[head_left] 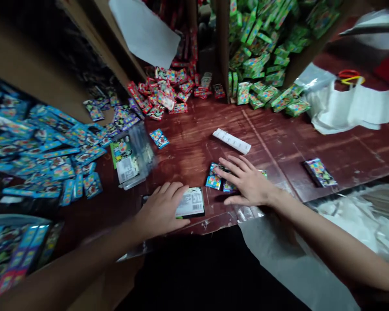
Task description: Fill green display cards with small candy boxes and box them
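Note:
My left hand (pixel 163 209) lies on a flat card pack (pixel 191 202) with a white barcode label, near the front edge of the dark red table (pixel 278 142); its fingers curl over the pack's left side. My right hand (pixel 248 181) is spread flat, fingers apart, over a small cluster of colourful little packets (pixel 214 180). A white segmented plastic strip (pixel 232 141) lies just beyond the right hand.
Heaps of small packets fill the surroundings: blue ones (pixel 45 151) at the left, red ones (pixel 163 93) at the back, green ones (pixel 265 56) at the back right. A clear pack (pixel 131 157), a lone packet (pixel 320 172) and white plastic bags (pixel 346 106) also lie about.

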`<state>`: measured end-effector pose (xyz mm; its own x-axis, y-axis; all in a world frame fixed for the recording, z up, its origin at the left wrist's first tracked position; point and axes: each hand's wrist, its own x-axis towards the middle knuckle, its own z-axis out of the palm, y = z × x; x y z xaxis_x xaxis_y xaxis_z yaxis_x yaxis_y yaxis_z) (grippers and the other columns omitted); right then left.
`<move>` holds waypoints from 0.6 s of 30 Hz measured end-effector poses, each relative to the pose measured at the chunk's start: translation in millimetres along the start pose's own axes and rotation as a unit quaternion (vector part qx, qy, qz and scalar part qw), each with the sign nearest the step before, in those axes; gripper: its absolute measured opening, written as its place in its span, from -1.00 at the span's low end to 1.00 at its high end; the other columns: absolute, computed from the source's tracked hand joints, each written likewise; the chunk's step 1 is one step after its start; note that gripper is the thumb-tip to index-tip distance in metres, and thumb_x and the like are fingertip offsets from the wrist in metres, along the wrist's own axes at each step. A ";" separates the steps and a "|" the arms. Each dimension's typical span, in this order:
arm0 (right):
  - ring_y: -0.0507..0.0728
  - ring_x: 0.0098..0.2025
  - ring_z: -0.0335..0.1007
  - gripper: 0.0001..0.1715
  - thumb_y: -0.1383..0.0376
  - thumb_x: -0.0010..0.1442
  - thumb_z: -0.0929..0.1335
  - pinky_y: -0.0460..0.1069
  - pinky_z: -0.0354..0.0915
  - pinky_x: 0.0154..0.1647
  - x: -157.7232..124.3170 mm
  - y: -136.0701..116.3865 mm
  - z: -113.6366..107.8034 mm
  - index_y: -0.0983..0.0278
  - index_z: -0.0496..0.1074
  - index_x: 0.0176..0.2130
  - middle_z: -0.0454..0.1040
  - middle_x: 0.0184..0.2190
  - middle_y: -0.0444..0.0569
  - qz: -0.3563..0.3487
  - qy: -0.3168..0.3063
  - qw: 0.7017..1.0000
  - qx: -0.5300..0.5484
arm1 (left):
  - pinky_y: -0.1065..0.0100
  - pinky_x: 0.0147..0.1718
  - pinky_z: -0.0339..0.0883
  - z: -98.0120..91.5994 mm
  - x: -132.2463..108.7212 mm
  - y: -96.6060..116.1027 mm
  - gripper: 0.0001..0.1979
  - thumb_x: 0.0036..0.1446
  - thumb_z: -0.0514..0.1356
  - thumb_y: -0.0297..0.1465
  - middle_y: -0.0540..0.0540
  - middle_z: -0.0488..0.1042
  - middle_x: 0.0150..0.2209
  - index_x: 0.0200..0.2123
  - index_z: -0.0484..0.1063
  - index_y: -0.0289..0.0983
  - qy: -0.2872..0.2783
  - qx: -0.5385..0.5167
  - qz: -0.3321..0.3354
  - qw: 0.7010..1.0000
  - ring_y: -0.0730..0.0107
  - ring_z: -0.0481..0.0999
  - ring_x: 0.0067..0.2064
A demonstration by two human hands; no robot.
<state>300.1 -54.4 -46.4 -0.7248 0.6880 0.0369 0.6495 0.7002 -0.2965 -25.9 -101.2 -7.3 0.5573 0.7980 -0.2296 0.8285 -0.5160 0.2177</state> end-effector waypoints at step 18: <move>0.37 0.29 0.23 -0.23 0.06 0.23 0.40 0.31 0.27 0.26 26.6 -30.7 22.7 0.23 0.18 0.31 0.25 0.27 0.20 -0.020 0.042 0.982 0.181 | -0.01 0.19 0.20 22.4 -13.4 -2.2 -0.07 -0.06 0.40 -0.03 -0.22 0.32 0.18 0.31 0.16 -0.22 0.083 -0.047 -0.110 0.989 -0.05 0.30 0.14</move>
<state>255.7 -62.0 -58.0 -0.7163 0.6855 0.1301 0.4860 0.6241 -0.6118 -34.0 -117.8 -26.0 0.3408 0.9321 -0.1230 0.9155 -0.2992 0.2690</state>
